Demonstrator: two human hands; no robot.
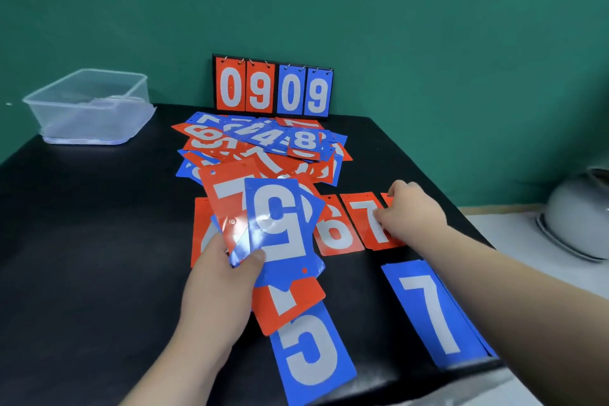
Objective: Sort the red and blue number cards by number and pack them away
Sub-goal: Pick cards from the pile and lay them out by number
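Left hand [220, 277]: fingers [214, 249] and thumb clamped on a fan of cards [263, 224] held above the counter [82, 241]. The fan has a red 7 at the back left, a glossy blue card on top catching glare, and a red card jutting out at the lower edge. Right hand [413, 211]: fingers bent down over a red card [389, 198] at the right end of a row, only its corner showing; whether they pinch or merely press it cannot be told. In the row, flat on the counter, are a red 7 card [369, 224] under the thumb, a red 6 card [336, 234] just beside it, and a further red card [201, 227] partly hidden behind the fan. Toward the front edge lie a blue 5 card [309, 349], askew, and a blue 7 stack [431, 313] near the right front corner. The left half of the counter is bare. At the back is a loose heap of cards [263, 145], red and blue overlapping. Behind it a scoreboard stand [273, 89] leans on the green wall [428, 26], reading 0 9 0 9 on ring-hung cards. A clear plastic box [89, 105] sits at the far left corner. The cards are thin, stiff rectangles with punched holes and white numerals. The counter is black with a faint sheen. A metal pot [580, 217] stands beyond the right edge.
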